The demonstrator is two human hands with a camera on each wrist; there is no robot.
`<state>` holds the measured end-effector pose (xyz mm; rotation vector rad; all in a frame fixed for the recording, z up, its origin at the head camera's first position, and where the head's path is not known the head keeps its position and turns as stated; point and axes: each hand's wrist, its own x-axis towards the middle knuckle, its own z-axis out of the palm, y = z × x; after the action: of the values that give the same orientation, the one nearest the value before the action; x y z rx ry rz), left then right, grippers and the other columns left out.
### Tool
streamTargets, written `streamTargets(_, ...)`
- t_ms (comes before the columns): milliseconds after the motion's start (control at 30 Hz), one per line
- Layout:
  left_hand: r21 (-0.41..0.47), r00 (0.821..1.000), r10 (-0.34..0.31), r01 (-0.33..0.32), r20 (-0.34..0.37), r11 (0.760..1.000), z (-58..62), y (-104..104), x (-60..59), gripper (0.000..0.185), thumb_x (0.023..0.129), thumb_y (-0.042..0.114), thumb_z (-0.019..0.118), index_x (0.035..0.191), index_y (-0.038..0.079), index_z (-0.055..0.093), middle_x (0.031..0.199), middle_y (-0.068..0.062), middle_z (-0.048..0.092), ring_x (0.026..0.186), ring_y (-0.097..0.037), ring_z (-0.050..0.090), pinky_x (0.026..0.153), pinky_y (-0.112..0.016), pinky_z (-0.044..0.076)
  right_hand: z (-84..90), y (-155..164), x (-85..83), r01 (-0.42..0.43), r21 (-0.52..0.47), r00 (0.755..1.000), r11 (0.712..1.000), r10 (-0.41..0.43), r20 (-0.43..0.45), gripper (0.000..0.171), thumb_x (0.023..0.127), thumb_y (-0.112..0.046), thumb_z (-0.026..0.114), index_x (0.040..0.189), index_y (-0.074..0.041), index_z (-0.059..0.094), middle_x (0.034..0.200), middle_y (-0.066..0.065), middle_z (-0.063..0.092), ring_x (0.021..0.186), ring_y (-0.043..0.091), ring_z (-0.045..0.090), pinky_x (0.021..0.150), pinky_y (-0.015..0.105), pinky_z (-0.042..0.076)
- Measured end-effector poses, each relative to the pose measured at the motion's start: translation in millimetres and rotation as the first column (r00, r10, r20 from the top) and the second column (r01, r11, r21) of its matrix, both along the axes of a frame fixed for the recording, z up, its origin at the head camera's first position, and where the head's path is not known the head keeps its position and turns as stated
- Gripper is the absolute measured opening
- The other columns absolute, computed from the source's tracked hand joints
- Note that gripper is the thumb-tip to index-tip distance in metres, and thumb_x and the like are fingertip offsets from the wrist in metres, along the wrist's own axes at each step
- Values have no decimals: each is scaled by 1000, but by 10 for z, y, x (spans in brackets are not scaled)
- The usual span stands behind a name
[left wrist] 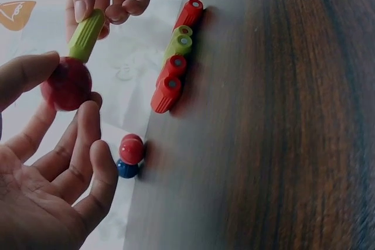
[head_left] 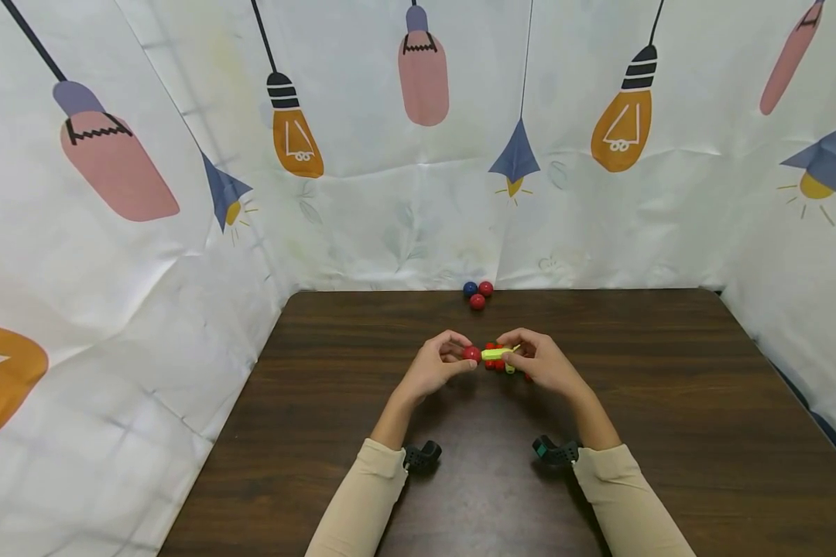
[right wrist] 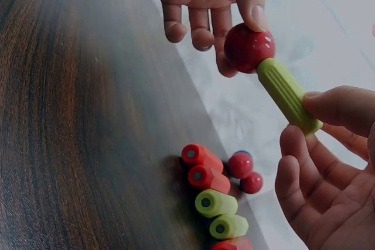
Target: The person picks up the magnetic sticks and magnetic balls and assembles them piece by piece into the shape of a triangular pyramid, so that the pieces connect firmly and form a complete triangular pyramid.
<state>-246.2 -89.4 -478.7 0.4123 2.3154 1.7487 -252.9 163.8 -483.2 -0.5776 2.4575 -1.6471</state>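
Beige sleeves and two dark wrist-worn cameras are seen closest in the head view, with both hands raised over the brown table. A red ball is pinched between the thumb and forefinger of the left hand, the other fingers loosely spread. Its far side is touched by the end of a ribbed green stick, which is gripped by the thumb and fingertips of the right hand.

Only the wrist views show what the hands hide from the head camera: a row of loose sticks, red and green, lying side by side on the table beneath the fingers. Beyond them, at the table's far edge, three small balls are clustered, two red and one blue. No container is seen.
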Motion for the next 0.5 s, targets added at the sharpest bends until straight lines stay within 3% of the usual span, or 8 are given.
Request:
streamTargets(133, -57, 999, -40, 39, -15, 998, 6, -25, 10, 30, 92, 21, 79, 119, 15, 67, 108, -9, 72, 83, -17, 63, 69, -29, 50, -5, -16, 5, 6, -11, 1000, 1000, -6, 2, 29, 100, -16, 68, 125, -2, 66, 117, 21, 67, 84, 40, 60, 65, 30, 53)
streamTargets(333, -167, 995, -91, 82, -45, 983, -16, -53, 3, 26, 92, 25, 78, 116, 19, 70, 104, -3, 73, 83, -16, 67, 71, -30, 53, 24, -84, 35, -14, -17, 1000, 1000, 14, 7, 30, 100, -13, 66, 125, 3, 64, 115, 20, 69, 88, 46, 63, 72, 44, 58)
streamTargets(500, -208, 993, -107, 93, -57, 974, -13, -66, 3, 23, 92, 24, 78, 114, 20, 72, 102, -2, 74, 79, -15, 67, 67, -30, 53, 38, -116, 58, -32, -25, 999, 999, 32, 11, 27, 101, -11, 64, 124, 3, 64, 112, 20, 69, 90, 46, 65, 75, 46, 58)
